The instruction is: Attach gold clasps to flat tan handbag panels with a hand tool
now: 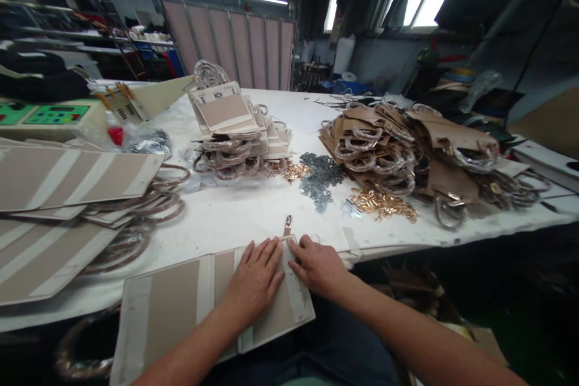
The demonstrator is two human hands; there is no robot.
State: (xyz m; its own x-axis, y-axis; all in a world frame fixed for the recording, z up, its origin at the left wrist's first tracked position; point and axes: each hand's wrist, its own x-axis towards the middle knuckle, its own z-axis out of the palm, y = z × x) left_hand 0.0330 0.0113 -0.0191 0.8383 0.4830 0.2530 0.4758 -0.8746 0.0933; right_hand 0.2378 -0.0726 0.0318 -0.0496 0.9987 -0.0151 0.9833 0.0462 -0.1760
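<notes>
A flat beige bag panel [176, 295] with pale strips lies across the table's front edge and my lap. My left hand [256, 277] rests flat on it, fingers stretched toward its far edge. At the panel's far right corner, my right hand [319, 265] has its fingers curled in, thumb and forefinger tips close together against the surface. Anything small between those tips is hidden. Just beyond that edge sticks out a brown tab with a metal clasp [288, 222]. A wrapped round handle [85, 344] hangs at the panel's left.
Stacked beige panels [81, 178] with handles lie on the left. Another bag-panel pile [230, 120] stands behind, and brown wrapped pieces [375, 139] are heaped right. Loose grey metal parts [319, 178] and gold fittings [384, 204] lie between. A machine with green panels [54, 114] stands far left.
</notes>
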